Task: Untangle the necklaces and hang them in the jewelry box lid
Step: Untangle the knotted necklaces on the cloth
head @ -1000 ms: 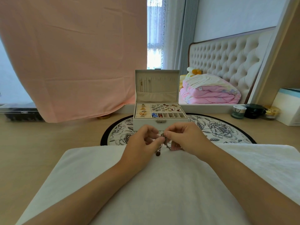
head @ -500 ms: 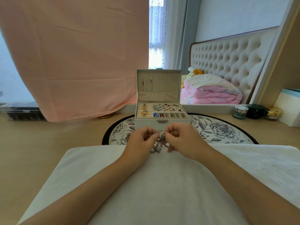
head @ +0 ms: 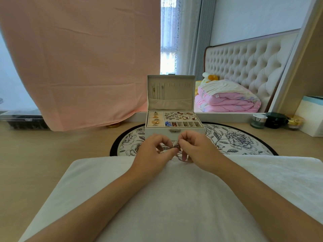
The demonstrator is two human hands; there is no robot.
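A small tangle of necklaces [head: 176,146] hangs between my two hands, just above the far edge of a white towel [head: 174,198]. My left hand [head: 153,152] pinches the tangle from the left and my right hand [head: 195,151] pinches it from the right, with chain loops trailing under the right fingers. Right behind my hands stands the open cream jewelry box [head: 174,126]. Its upright lid [head: 171,92] has a row of hooks; a few thin chains [head: 158,92] hang at the lid's left side above a fabric pocket.
The box sits on a round floral mat [head: 236,142] on a wooden tabletop. Small jars [head: 272,120] and a white carton [head: 312,116] stand at the right. A pink cloth [head: 78,63] hangs at the back left, and a mirror shows a bed.
Both hands have lifted slightly and moved toward the box, keeping their pinch on the tangle. The dark pendant that dangled below the left fingers is no longer visible.
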